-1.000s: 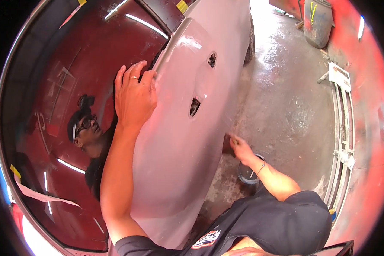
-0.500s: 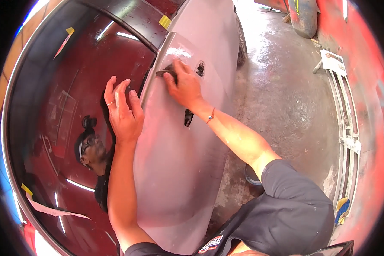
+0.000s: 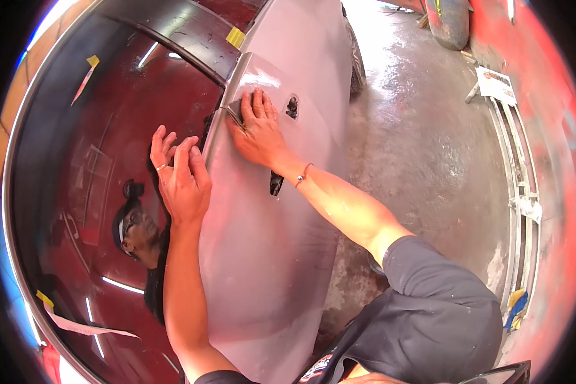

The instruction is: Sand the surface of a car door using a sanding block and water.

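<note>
My right hand lies with its fingers extended on a thin dark sheet, apparently sandpaper, against the upper edge of a grey-primed car door. Most of the sheet is hidden beneath the fingers; its dark edge shows on the thumb side. Just right of this hand is a dark handle opening, and a second opening sits below, by the wrist. My left hand, a ring on one finger, is raised in front of the dark, glossy window. Its fingers are bent and apart, holding nothing.
Yellow tape sticks to the dark pillar beyond my hands. A pale strip hangs on the window at lower left. Wet-looking concrete floor lies right of the car, with a whitish slatted rack along the red wall.
My right hand has shifted slightly left with the dark sheet, and its fingers now lie flatter over it. The left hand has dipped a little, its fingers more bent.
</note>
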Demonstrator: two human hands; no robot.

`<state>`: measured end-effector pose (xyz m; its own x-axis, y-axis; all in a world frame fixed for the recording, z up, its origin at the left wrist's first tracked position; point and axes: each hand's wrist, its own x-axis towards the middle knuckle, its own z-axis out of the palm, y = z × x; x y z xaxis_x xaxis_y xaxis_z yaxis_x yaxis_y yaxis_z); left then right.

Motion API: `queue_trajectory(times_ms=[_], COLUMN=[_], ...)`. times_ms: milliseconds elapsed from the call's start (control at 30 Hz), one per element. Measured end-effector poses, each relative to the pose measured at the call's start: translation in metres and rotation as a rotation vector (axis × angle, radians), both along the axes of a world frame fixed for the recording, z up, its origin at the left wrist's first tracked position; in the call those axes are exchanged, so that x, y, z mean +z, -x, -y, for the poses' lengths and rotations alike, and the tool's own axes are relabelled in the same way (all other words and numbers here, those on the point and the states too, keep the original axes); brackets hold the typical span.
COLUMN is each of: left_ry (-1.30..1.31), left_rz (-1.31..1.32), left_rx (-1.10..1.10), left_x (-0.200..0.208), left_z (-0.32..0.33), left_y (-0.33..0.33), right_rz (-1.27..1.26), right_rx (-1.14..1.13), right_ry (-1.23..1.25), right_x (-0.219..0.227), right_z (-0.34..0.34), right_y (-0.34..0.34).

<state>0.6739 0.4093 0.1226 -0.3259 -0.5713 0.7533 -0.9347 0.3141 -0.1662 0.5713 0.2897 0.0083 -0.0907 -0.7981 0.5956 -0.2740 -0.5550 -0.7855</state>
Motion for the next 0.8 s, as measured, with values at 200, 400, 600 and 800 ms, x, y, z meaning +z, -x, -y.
queue_trajectory(times_ms=[200,400,600,800], left_ry=[0.01,-0.005,0.044,0.02], left_rz=[-0.05,-0.008,-0.08,-0.042], left_rx=[-0.133,0.007,-0.059,-0.029], left_x=[-0.006,-0.004,0.0,-0.001], left_z=[0.024,0.006,0.006,0.017], left_y=[0.042,-0.011,0.002,0.008], right_rz=[-0.512,-0.288,-0.277,-0.625], right_rx=[-0.294,0.049,0.232,-0.367], right_ry=[0.087,0.308,0.514,0.459], right_x=[-0.032,-0.033,-0.053,-0.003], right_z=[0.172,0.012,-0.078,0.098], right_y=[0.096,0.006,0.012,0.031])
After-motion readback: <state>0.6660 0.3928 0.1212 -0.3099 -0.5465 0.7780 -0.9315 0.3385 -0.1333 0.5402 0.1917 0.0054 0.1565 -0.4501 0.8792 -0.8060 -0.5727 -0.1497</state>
